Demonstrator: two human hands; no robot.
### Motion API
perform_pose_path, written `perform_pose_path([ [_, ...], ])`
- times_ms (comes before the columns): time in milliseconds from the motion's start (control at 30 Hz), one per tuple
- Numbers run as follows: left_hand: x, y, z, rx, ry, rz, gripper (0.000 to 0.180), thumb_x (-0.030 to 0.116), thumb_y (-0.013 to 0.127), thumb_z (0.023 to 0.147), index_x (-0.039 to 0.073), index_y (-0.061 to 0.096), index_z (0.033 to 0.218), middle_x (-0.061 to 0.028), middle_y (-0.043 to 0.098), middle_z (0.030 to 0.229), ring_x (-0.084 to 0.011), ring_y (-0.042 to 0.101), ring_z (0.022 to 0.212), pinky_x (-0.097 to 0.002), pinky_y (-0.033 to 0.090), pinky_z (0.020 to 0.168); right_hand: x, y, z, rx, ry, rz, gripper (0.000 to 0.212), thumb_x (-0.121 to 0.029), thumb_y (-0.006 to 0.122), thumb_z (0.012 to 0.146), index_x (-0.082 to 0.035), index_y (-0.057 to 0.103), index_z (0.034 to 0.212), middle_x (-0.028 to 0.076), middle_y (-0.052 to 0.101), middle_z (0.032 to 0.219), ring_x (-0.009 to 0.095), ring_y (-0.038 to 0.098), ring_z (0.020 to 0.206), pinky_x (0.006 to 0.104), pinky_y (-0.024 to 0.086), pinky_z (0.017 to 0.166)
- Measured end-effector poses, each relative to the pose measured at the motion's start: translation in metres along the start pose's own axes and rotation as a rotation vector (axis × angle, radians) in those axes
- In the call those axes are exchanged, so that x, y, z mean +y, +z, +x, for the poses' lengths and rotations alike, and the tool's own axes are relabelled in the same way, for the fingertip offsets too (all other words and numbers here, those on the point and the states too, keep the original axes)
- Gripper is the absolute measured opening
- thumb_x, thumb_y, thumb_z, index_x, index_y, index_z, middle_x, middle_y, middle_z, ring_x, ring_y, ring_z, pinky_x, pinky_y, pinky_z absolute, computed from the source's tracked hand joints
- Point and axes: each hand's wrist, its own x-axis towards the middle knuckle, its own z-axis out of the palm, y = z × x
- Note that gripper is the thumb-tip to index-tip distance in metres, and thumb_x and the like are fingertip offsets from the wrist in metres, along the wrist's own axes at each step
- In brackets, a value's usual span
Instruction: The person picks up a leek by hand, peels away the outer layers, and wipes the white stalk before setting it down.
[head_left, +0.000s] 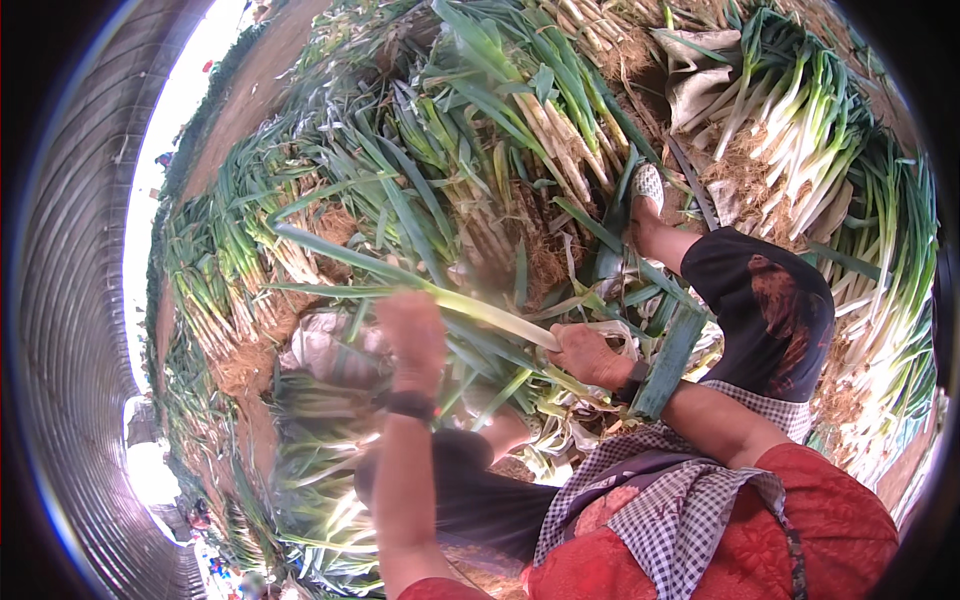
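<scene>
A long leek slants across the middle, its white root end toward my right hand and its green leaves reaching up to the left. My right hand is closed around the white end. My left hand is just below the leek's green part, smeared by motion; its fingers do not show clearly, nor whether it grips a leaf. A broad loose green leaf lies across my right wrist. Peeled leaves and scraps are heaped beneath my hands, between my legs.
Untrimmed leeks with brown roots are piled ahead and to the left. Cleaner white-stemmed leeks lie in rows at the right. A pale sack is left of my left hand, and a cloth sack lies at the far right.
</scene>
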Motion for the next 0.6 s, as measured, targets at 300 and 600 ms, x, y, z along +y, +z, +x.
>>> perform_pose_path([
  [300, 0.053, 0.041, -0.088, -0.572, -0.185, -0.382, 0.026, 0.028, 0.073, 0.077, 0.003, 0.071, 0.074, -0.0155, 0.066, 0.069, -0.0340, 0.064, 0.069, -0.0430, 0.049, 0.066, 0.051, 0.000, 0.018, 0.048, 0.098, 0.072, 0.029, -0.025, 0.066, 0.080, 0.000, 0.060, 0.094, 0.022, 0.063, 0.086, 0.040, 0.062, 0.087, 0.0468, 0.049, 0.078],
  [600, 0.081, 0.032, -0.109, -0.563, 0.120, -0.756, 0.032, 0.019, 0.068, 0.082, 0.005, 0.067, 0.111, -0.0221, 0.066, 0.099, -0.0371, 0.064, 0.092, -0.0416, 0.051, 0.084, 0.026, -0.016, 0.022, 0.145, -0.099, 0.284, 0.029, -0.025, 0.068, 0.084, 0.001, 0.060, 0.093, 0.019, 0.060, 0.071, 0.032, 0.059, 0.066, 0.0390, 0.046, 0.064],
])
